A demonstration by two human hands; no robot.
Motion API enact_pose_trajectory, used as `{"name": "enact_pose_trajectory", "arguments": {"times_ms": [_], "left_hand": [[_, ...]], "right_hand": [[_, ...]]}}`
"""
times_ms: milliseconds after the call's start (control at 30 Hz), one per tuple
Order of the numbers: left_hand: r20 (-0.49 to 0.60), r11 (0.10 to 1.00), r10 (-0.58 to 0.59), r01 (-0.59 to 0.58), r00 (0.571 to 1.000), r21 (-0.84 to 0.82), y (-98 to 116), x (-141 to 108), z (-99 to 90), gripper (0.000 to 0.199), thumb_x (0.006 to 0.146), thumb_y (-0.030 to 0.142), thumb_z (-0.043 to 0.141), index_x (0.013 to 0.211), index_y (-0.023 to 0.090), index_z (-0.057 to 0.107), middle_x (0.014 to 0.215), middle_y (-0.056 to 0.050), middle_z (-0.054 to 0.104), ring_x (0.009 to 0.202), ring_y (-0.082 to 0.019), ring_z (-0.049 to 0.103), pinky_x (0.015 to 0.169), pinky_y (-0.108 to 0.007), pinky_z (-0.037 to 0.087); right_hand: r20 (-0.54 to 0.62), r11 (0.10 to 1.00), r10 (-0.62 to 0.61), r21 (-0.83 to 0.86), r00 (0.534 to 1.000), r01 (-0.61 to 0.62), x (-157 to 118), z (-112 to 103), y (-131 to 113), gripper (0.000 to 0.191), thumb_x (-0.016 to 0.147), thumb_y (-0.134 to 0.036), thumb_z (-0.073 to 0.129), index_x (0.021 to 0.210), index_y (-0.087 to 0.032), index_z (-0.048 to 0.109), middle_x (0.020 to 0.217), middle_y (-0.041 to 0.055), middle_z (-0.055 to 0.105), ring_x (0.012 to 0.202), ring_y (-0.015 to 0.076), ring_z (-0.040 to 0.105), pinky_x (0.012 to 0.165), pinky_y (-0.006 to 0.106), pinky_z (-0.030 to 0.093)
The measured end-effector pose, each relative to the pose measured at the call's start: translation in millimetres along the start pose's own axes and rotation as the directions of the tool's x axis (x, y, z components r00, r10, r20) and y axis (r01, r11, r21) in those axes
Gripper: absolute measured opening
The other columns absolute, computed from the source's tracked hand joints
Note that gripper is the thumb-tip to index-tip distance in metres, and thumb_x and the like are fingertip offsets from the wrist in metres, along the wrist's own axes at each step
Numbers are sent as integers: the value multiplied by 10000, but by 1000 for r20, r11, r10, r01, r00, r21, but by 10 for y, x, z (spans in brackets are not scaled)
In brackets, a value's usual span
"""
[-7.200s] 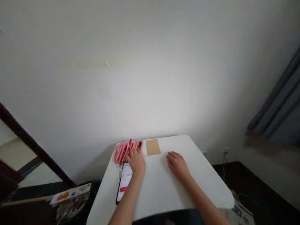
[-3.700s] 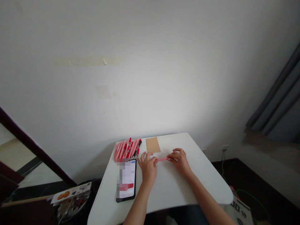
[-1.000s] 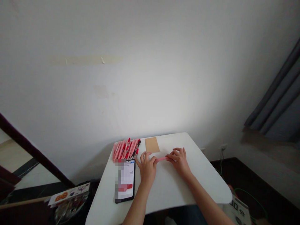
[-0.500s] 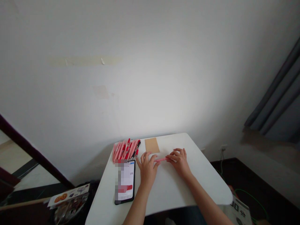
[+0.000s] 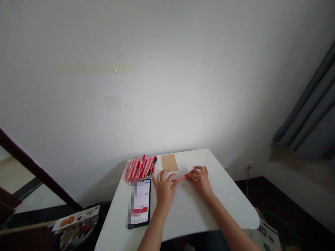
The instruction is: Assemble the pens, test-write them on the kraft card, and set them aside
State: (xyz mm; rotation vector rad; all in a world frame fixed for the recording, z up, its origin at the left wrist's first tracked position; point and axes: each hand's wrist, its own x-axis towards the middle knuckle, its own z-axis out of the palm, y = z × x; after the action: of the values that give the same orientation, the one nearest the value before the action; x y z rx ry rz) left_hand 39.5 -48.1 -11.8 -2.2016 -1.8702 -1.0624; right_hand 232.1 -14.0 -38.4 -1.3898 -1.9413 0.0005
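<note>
Pink and slim, the pen spans the gap between both hands, just nearer the person than the tan card, though I can't tell whether it touches the table. A second ago the left hand pinched its end; now that thumb and forefinger stand slightly parted around it, while the right hand keeps a closed pinch, so I'd judge the right alone steadies it.
</note>
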Motion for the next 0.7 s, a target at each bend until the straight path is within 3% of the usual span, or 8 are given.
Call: {"name": "enact_pose_trajectory", "arguments": {"times_ms": [267, 500, 700], "left_hand": [[6, 1000, -31, 31, 1000, -3, -7, -8, 13, 90, 818, 286, 596, 873, 262, 663, 1199, -58, 593, 1222, -261, 452, 1094, -639, 180], [6, 999, -43, 43, 999, 18, -30, -4, 31, 202, 882, 290, 491, 831, 249, 682, 1208, -63, 595, 1241, -267, 437, 1086, -650, 190], [3, 999, -35, 35, 999, -15, -26, 1, 13, 212, 827, 319, 593, 1030, 299, 653, 1239, -58, 584, 1233, -266, 452, 1083, -657, 194]], "right_hand": [[17, 999, 6, 36, 1000, -7, -6, -21, -24, 160, 822, -362, 653, 948, -437, 716, 902, -13, 694, 1102, 264, 489, 1069, 621, 149], [16, 1000, -14, 19, 1000, 14, -5, 2, -4, 161, 846, -389, 614, 965, -433, 713, 905, -2, 692, 1100, 260, 494, 1068, 623, 157], [19, 1000, -4, 14, 1000, 4, -9, 29, 27, 161, 831, -388, 635, 966, -424, 716, 910, -2, 695, 1096, 262, 495, 1067, 621, 160]]}}
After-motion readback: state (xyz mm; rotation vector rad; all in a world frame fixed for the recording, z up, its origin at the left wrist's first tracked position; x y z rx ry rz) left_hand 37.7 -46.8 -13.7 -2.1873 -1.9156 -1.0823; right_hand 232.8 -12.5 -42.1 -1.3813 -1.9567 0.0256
